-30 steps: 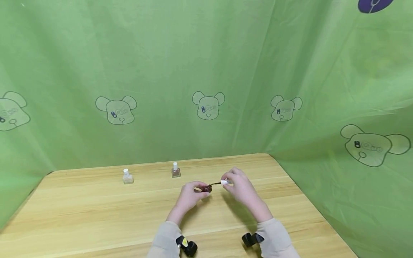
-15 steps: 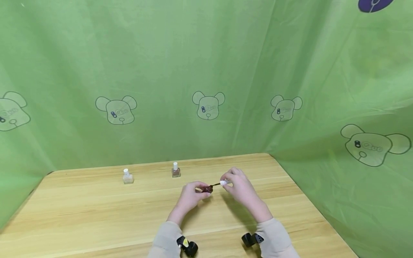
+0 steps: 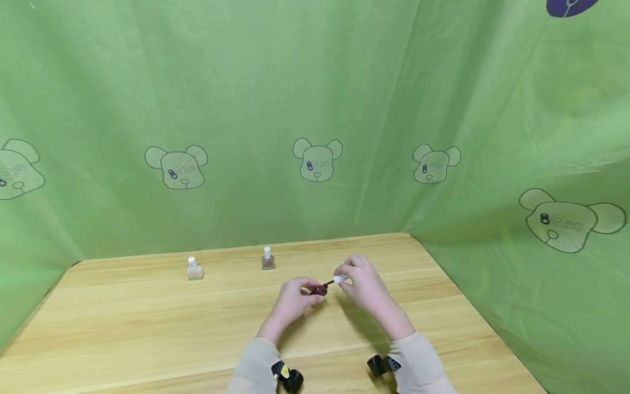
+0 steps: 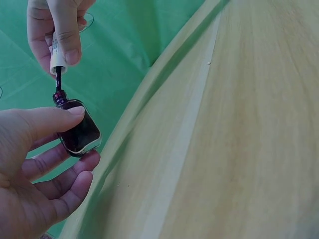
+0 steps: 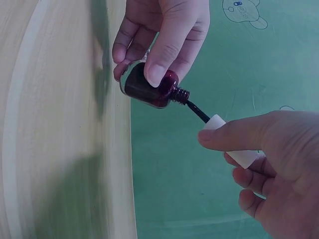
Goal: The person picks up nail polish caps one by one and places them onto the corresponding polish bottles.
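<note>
My left hand (image 3: pixel 291 301) pinches a small glass nail polish bottle (image 4: pixel 79 130) of dark red polish between thumb and fingers, its threaded neck tilted toward the right hand. Between thumb and fingers of my right hand (image 3: pixel 365 282) is the white cap (image 5: pixel 230 142) of the nail polish brush. The dark brush stem (image 5: pixel 198 111) runs from the cap to the bottle's mouth, its tip right at the neck opening. Both hands are held over the wooden table, close together. The bristles are hidden in the neck.
On the wooden table (image 3: pixel 123 328), a clear nail polish bottle (image 3: pixel 195 271) with a white cap stands at the back left. A brownish nail polish bottle (image 3: pixel 268 261) stands upright near the back edge. Green curtain (image 3: pixel 246 109) printed with bear heads surrounds the table.
The right hand has moved slightly left, bringing the brush from just outside the bottle's mouth into its neck. The left hand has shifted a little to the right with the bottle.
</note>
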{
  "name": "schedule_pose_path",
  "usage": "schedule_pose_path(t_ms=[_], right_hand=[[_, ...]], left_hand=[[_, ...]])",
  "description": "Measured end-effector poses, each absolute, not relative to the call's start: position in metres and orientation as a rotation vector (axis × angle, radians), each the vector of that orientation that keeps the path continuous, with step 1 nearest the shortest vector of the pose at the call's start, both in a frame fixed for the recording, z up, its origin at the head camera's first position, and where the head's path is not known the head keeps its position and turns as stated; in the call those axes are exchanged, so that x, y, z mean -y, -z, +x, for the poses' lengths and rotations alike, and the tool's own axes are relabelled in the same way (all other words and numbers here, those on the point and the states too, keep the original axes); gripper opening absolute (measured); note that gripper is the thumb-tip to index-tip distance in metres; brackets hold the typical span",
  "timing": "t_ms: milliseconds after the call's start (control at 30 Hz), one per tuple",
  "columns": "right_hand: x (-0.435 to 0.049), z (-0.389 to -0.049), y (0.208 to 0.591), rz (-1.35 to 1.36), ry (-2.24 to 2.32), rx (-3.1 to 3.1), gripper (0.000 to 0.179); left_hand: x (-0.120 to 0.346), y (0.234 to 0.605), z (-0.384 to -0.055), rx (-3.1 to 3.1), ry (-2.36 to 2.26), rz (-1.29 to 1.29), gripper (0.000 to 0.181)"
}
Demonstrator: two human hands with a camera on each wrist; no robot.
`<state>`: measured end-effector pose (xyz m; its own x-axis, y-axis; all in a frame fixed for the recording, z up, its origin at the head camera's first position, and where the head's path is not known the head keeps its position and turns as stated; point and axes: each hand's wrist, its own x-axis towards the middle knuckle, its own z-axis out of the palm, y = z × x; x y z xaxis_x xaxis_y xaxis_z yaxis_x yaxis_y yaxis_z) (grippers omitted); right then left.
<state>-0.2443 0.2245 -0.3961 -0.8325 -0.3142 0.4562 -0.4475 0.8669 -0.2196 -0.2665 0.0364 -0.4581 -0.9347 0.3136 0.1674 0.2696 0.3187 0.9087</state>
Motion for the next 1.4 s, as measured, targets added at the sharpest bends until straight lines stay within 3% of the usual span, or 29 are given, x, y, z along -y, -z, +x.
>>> schedule_pose_path(t_ms=[1400], right_hand=[[-0.214,-0.243,0.406,0.692,-0.393,2.664,0.021]], left_hand=[[-0.045,0.459,-0.262,-2.578,-1.65,0.618,0.022]])
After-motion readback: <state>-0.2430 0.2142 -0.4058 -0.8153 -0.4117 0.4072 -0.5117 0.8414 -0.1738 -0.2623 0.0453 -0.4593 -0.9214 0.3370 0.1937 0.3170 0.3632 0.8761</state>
